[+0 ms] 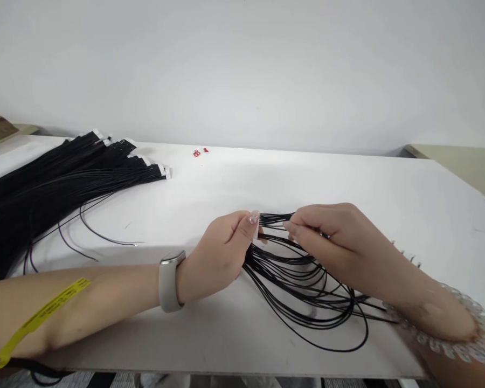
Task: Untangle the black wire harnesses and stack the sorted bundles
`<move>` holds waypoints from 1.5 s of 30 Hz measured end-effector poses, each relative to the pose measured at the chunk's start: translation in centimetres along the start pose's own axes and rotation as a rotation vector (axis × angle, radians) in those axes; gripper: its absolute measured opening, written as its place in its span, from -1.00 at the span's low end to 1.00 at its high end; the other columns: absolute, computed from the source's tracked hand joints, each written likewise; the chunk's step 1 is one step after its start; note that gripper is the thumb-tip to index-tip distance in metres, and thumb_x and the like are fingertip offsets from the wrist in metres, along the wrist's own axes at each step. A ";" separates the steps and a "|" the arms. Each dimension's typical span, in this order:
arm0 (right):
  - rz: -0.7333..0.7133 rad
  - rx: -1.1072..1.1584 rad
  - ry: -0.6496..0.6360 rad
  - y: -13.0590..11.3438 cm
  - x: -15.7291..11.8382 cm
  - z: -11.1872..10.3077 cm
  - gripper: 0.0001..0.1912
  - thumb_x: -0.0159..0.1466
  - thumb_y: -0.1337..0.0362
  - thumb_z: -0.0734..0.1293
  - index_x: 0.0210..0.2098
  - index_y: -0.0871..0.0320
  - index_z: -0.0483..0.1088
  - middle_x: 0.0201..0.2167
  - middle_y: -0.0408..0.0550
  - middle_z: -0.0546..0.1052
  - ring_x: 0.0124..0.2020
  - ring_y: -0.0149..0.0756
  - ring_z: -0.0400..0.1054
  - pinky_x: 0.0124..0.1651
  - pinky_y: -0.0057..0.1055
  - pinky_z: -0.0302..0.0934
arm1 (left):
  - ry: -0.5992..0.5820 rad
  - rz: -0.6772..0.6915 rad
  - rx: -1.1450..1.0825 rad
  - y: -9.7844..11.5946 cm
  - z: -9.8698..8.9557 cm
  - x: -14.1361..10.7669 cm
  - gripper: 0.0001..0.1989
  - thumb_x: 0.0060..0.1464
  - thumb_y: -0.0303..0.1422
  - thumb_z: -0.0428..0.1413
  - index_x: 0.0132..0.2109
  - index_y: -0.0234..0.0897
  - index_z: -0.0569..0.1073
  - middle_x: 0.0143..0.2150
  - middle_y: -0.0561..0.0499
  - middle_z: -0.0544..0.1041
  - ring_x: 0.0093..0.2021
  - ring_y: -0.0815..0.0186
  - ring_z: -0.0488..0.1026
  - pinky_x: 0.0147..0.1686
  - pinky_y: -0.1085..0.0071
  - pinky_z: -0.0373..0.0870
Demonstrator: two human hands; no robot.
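My left hand (222,248) is closed round a white connector (256,228), thumb on its face, with thin black wires (307,291) fanning out to the right. Most of the connector is hidden by the thumb and fingers. Close by, my right hand (339,242) pinches one or more of the black wires between thumb and forefinger, level with the connector and a short way from it. Below the right hand the wires hang in loose loops over the table, and several loose ends poke out behind the wrist.
A thick pile of black wire bundles (64,183) with white connectors lies at the left. Small red pieces (196,153) sit near the back edge of the white table (267,178). A yellow label (44,318) is beside the left forearm, on a black cable.
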State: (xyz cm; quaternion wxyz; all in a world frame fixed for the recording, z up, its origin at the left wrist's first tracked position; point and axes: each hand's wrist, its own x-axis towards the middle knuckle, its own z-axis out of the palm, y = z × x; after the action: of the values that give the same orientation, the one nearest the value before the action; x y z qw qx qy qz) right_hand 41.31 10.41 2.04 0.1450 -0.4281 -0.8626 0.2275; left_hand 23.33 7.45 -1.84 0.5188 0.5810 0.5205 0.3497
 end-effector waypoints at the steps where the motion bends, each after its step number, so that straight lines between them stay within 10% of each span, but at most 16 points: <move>1: -0.011 -0.005 0.001 0.0 0.0 0.1 -0.71 0.21 0.34 0.12 -0.63 0.21 0.06 -0.70 -0.21 0.11 -0.63 -0.55 -0.07 -0.60 -0.54 -0.12 | 0.001 0.020 0.025 0.1 0.0 0.0 -0.63 0.14 -0.13 -0.20 -0.46 -0.27 0.26 -0.74 0.17 0.08 -0.71 0.50 0.04 -0.71 0.56 0.01; 10: -0.192 -0.054 0.100 -0.4 0.1 1.2 -0.82 0.21 0.36 0.15 -0.51 0.23 0.26 -0.62 -0.19 0.26 -0.58 -0.56 0.03 -0.51 -0.53 -0.07 | -0.049 0.103 0.128 1.2 0.1 0.2 -0.62 0.16 -0.18 -0.22 -0.54 -0.28 0.15 -0.74 0.15 0.11 -0.69 0.48 0.07 -0.67 0.52 0.00; 24: -0.054 -0.381 0.204 1.0 -0.1 -0.7 -0.89 0.17 0.24 0.24 -0.41 0.15 0.32 -0.48 -0.18 0.39 -0.49 -0.50 0.20 -0.42 -0.51 0.03 | 0.033 -0.022 -0.109 0.0 0.0 0.5 -0.63 0.10 -0.07 -0.17 -0.45 -0.27 0.23 -0.68 0.13 0.16 -0.71 0.48 0.11 -0.73 0.55 0.10; 29: -0.126 -0.405 0.427 1.1 -1.5 -2.4 -0.53 -0.04 -0.09 0.34 -0.42 0.18 0.19 -0.52 -0.15 0.29 -0.55 -0.51 0.09 -0.52 -0.51 0.02 | 0.147 -0.059 -0.201 -0.3 0.0 0.9 -0.64 0.09 -0.07 -0.15 -0.43 -0.28 0.20 -0.66 0.14 0.19 -0.73 0.49 0.17 -0.76 0.56 0.17; 32: -0.026 -0.414 0.283 1.8 -2.4 -3.3 -0.50 0.06 -0.12 0.23 -0.65 0.19 0.10 -0.73 -0.20 0.13 -0.67 -0.54 -0.03 -0.66 -0.52 -0.11 | 0.207 -0.083 -0.245 -0.2 0.0 1.0 -0.65 0.09 -0.07 -0.13 -0.43 -0.28 0.18 -0.59 0.13 0.23 -0.76 0.53 0.15 -0.79 0.57 0.17; 38: 0.071 -0.214 -0.412 2.6 -2.0 -1.9 -0.58 0.26 0.05 0.05 -0.59 0.19 0.14 -0.66 -0.18 0.28 -0.66 -0.55 0.04 -0.67 -0.54 -0.11 | 0.201 -0.102 -0.220 -0.1 0.0 0.8 -0.63 0.09 -0.05 -0.17 -0.44 -0.27 0.16 -0.67 0.16 0.15 -0.77 0.52 0.14 -0.80 0.58 0.16; 45: -0.064 0.158 -0.284 -0.1 0.2 2.3 -0.65 0.30 0.18 0.00 -0.49 0.21 0.22 -0.56 -0.19 0.30 -0.51 -0.53 0.13 -0.42 -0.54 0.02 | 0.206 0.014 -0.108 -0.5 -0.1 0.3 -0.64 0.11 -0.07 -0.17 -0.45 -0.27 0.18 -0.65 0.15 0.21 -0.77 0.53 0.15 -0.81 0.59 0.12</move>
State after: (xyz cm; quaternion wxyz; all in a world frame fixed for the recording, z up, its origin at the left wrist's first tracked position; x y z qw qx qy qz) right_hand 40.11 9.91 0.15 0.0621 -0.3510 -0.8670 0.3481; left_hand 23.12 7.70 -2.33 0.4906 0.5168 0.5474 0.4388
